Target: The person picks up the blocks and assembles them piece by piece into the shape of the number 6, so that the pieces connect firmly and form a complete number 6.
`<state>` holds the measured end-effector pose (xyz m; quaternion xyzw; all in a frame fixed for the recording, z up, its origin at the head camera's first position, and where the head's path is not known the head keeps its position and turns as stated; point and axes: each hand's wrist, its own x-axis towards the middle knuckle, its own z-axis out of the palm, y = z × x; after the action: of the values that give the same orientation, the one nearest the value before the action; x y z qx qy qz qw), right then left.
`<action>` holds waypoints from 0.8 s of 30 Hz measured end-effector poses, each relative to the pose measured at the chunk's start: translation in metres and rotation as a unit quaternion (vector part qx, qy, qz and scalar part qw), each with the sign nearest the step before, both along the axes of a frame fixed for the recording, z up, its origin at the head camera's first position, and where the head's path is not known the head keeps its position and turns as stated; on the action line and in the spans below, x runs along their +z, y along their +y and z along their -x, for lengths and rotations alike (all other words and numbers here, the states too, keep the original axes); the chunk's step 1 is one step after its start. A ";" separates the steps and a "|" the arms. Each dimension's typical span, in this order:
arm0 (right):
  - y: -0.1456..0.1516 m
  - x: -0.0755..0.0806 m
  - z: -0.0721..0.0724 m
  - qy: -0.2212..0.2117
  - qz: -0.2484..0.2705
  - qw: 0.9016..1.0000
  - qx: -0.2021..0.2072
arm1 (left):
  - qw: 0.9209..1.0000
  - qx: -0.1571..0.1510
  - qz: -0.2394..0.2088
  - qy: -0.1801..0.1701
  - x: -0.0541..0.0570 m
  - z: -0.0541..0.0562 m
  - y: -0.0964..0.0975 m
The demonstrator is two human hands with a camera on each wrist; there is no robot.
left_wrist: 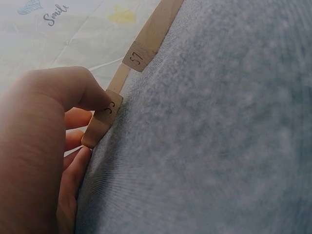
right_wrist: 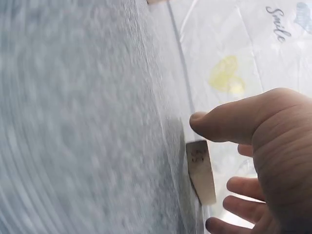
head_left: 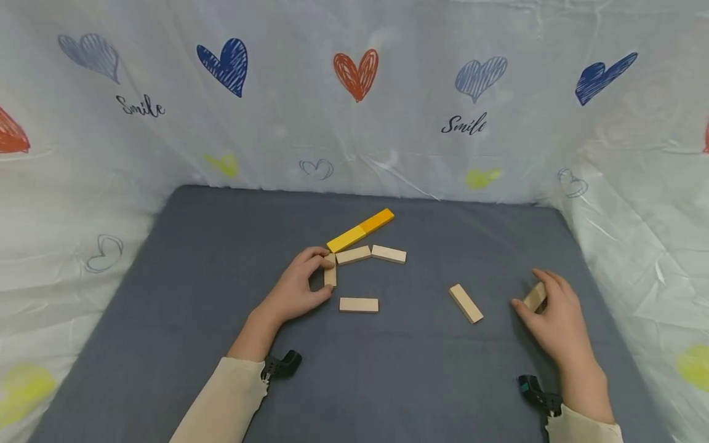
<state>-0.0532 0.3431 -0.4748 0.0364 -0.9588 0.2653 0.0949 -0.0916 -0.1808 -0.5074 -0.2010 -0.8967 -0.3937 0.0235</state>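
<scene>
My left hand [head_left: 299,286] pinches a plain wooden block [head_left: 330,271] lengthwise. In the left wrist view the thumb presses the block's numbered end [left_wrist: 111,105], while other fingers sit along its far side. The block lies on the grey cloth at the left end of a bent row, beside two more plain blocks [head_left: 353,255]. Over at the right, my right hand [head_left: 556,314] hovers around another wooden block [head_left: 535,297], thumb and fingers spread on either side. The right wrist view shows a gap between the thumb and that block's numbered end [right_wrist: 197,152].
A yellow block [head_left: 346,239] and an orange block [head_left: 378,219] lie end to end, slanting away behind the row. One plain block [head_left: 359,305] lies crosswise in front; another plain block [head_left: 466,303] lies slanted between the hands. A white printed curtain [head_left: 410,147] borders the grey-covered table [head_left: 388,381].
</scene>
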 end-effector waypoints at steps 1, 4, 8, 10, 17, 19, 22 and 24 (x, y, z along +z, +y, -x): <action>0.001 -0.001 -0.001 -0.005 -0.003 1.000 -0.002 | 1.000 0.000 -0.002 -0.001 0.000 -0.001 0.000; 0.004 -0.003 -0.005 -0.025 -0.009 1.000 -0.003 | 1.000 0.002 -0.003 -0.001 -0.001 -0.005 -0.001; 0.008 -0.005 -0.007 -0.048 -0.009 0.999 -0.006 | 1.000 0.000 -0.003 0.005 0.000 -0.004 0.000; 0.010 -0.004 -0.007 -0.054 -0.008 0.999 -0.007 | 1.000 -0.003 -0.003 0.009 0.000 -0.003 0.000; 0.014 0.000 -0.006 -0.059 -0.008 0.998 -0.012 | 1.000 -0.002 -0.008 0.011 0.002 0.001 0.001; 0.014 0.000 -0.006 -0.057 -0.009 0.998 -0.015 | 1.000 -0.002 -0.008 0.012 0.002 0.001 0.001; 0.013 0.000 -0.007 -0.055 -0.010 0.998 -0.019 | 1.000 -0.003 -0.006 0.011 0.002 0.001 0.002; 0.014 0.000 -0.008 -0.055 -0.010 0.998 -0.022 | 1.000 -0.004 -0.004 0.010 0.002 0.001 0.002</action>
<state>-0.0456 0.3570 -0.4750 0.0020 -0.9658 0.2549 0.0478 -0.0924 -0.1783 -0.5057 -0.2084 -0.8939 -0.3956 0.0323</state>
